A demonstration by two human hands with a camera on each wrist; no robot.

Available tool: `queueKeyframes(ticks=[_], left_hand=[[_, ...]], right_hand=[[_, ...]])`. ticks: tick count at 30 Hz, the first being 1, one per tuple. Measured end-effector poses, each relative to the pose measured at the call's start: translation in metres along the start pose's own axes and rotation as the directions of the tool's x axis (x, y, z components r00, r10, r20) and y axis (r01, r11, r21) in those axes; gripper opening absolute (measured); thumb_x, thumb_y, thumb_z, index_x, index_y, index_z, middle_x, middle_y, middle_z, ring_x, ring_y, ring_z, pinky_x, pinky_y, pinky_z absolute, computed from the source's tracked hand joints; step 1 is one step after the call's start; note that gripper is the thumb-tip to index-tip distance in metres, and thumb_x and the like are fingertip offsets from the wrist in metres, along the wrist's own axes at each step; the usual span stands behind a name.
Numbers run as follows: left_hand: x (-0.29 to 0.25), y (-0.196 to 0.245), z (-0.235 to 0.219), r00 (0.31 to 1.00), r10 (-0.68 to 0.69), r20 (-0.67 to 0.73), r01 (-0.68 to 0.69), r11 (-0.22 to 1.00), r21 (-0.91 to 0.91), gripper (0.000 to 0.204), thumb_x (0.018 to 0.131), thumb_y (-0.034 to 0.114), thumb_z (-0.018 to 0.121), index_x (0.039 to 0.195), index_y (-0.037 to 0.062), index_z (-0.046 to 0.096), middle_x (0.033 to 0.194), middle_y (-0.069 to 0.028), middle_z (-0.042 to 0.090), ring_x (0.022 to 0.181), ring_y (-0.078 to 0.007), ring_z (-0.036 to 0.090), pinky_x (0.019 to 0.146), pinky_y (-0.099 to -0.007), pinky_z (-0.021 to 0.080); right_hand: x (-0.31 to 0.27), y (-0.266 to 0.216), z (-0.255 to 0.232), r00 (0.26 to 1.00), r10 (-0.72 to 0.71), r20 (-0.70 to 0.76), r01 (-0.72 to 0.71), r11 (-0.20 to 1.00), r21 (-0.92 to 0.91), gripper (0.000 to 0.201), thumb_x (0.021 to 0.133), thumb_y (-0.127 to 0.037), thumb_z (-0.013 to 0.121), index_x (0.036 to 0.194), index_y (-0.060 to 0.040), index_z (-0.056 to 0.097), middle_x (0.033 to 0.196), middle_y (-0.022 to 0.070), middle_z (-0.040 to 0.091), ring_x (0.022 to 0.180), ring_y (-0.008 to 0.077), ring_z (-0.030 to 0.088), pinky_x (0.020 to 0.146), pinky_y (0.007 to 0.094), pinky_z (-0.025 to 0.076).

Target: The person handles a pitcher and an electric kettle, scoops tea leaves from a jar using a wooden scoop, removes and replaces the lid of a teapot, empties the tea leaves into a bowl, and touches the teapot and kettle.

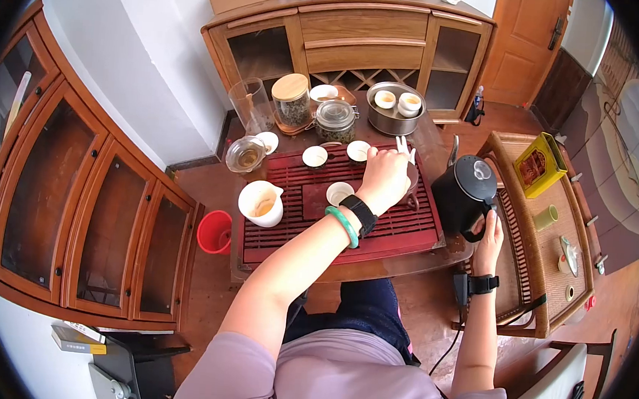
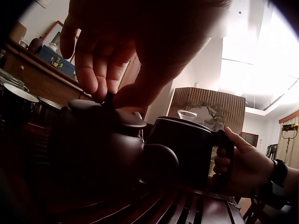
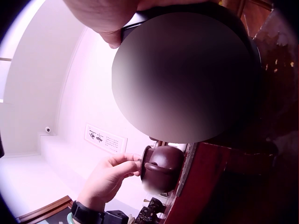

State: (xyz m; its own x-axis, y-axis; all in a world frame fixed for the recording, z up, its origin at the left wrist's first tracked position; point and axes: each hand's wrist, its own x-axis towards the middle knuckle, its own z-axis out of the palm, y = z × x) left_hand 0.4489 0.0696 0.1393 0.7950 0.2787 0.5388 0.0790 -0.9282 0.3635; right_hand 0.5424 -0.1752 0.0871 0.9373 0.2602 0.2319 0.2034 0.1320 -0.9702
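My left hand (image 1: 385, 179) pinches the knob of the lid of a dark brown clay teapot (image 2: 103, 151). The lid (image 2: 110, 114) is at the pot's mouth, looking slightly tilted in the left wrist view. Much of the teapot is hidden under my hand in the head view. With my right hand (image 1: 488, 242) I grip the handle of a black electric kettle (image 1: 459, 198) at the right end of the slatted red tea tray (image 1: 286, 250). The kettle's spout points away from me, toward the back. In the right wrist view its body fills the middle, partly blurred.
On the tray are a white pitcher (image 1: 261, 204) and several small white cups (image 1: 315, 157). Behind stand jars (image 1: 335, 119) and a steel bowl (image 1: 394, 119) holding cups. A rattan cart (image 1: 495, 278) stands to the right, a red bin (image 1: 215, 231) to the left.
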Motion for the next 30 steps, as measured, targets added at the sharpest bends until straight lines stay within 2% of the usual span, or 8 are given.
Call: queueKeyframes(ticks=[7, 9, 16, 19, 20, 21, 30], left_hand=[[0.002, 0.004, -0.006, 0.999, 0.016, 0.040, -0.017, 1.000, 0.018, 0.009, 0.063, 0.011, 0.061, 0.070, 0.0051, 0.060, 0.070, -0.0118, 0.061, 0.071, -0.0295, 0.059, 0.071, -0.0409, 0.037], [0.003, 0.008, -0.009, 0.999, 0.051, 0.010, -0.051, 0.994, 0.098, 0.006, 0.069, 0.007, 0.057, 0.066, 0.0061, 0.062, 0.063, -0.0116, 0.062, 0.064, -0.0275, 0.060, 0.069, -0.0385, 0.037], [0.004, 0.007, -0.006, 0.997, 0.065, -0.038, -0.061, 0.993, 0.100, 0.010, 0.072, 0.007, 0.055, 0.065, 0.0059, 0.062, 0.061, -0.0125, 0.061, 0.062, -0.0281, 0.060, 0.065, -0.0391, 0.039], [0.003, 0.006, -0.005, 0.991, 0.081, -0.104, -0.072, 0.994, 0.084, 0.010, 0.072, 0.007, 0.055, 0.065, 0.0056, 0.063, 0.061, -0.0127, 0.061, 0.062, -0.0284, 0.060, 0.065, -0.0395, 0.039], [0.004, 0.005, -0.006, 0.998, 0.052, -0.019, -0.050, 0.997, 0.065, 0.005, 0.066, 0.008, 0.058, 0.066, 0.0050, 0.062, 0.064, -0.0132, 0.061, 0.066, -0.0298, 0.060, 0.066, -0.0411, 0.040], [0.006, 0.004, -0.007, 0.997, 0.024, 0.067, -0.027, 0.998, 0.048, 0.009, 0.061, 0.010, 0.061, 0.068, 0.0045, 0.061, 0.067, -0.0136, 0.061, 0.070, -0.0313, 0.060, 0.067, -0.0427, 0.041], [0.010, 0.008, -0.004, 0.990, -0.030, 0.141, 0.018, 0.996, 0.085, 0.012, 0.061, 0.007, 0.060, 0.072, 0.0041, 0.064, 0.067, -0.0153, 0.062, 0.069, -0.0323, 0.061, 0.068, -0.0415, 0.044]], right_hand=[[0.000, 0.001, 0.000, 1.000, -0.015, 0.009, 0.015, 1.000, 0.014, 0.035, 0.097, -0.031, 0.043, 0.070, -0.0084, 0.045, 0.064, -0.0031, 0.040, 0.060, 0.0065, 0.036, 0.058, 0.0215, 0.030], [0.000, 0.002, 0.000, 1.000, -0.013, 0.006, 0.013, 1.000, 0.014, 0.035, 0.097, -0.031, 0.043, 0.070, -0.0085, 0.045, 0.064, -0.0032, 0.040, 0.060, 0.0065, 0.036, 0.058, 0.0215, 0.030], [-0.002, -0.003, 0.002, 1.000, 0.003, 0.006, -0.003, 1.000, 0.013, 0.035, 0.097, -0.031, 0.042, 0.069, -0.0090, 0.044, 0.064, -0.0034, 0.040, 0.060, 0.0063, 0.036, 0.058, 0.0211, 0.029], [-0.001, -0.001, 0.001, 1.000, -0.001, 0.003, 0.001, 1.000, 0.013, 0.036, 0.097, -0.031, 0.042, 0.069, -0.0091, 0.044, 0.063, -0.0035, 0.040, 0.060, 0.0062, 0.036, 0.057, 0.0210, 0.029], [-0.001, 0.000, 0.001, 1.000, -0.002, 0.003, 0.002, 1.000, 0.013, 0.036, 0.097, -0.031, 0.042, 0.069, -0.0091, 0.044, 0.063, -0.0035, 0.040, 0.060, 0.0062, 0.036, 0.057, 0.0210, 0.029], [0.000, 0.001, 0.000, 1.000, 0.001, 0.004, -0.001, 1.000, 0.015, 0.036, 0.097, -0.031, 0.042, 0.069, -0.0091, 0.044, 0.063, -0.0035, 0.040, 0.060, 0.0062, 0.036, 0.057, 0.0211, 0.029], [-0.001, 0.000, 0.001, 1.000, -0.010, -0.008, 0.010, 1.000, 0.007, 0.034, 0.097, -0.029, 0.043, 0.070, -0.0086, 0.045, 0.063, -0.0033, 0.040, 0.060, 0.0062, 0.036, 0.057, 0.0212, 0.029]])
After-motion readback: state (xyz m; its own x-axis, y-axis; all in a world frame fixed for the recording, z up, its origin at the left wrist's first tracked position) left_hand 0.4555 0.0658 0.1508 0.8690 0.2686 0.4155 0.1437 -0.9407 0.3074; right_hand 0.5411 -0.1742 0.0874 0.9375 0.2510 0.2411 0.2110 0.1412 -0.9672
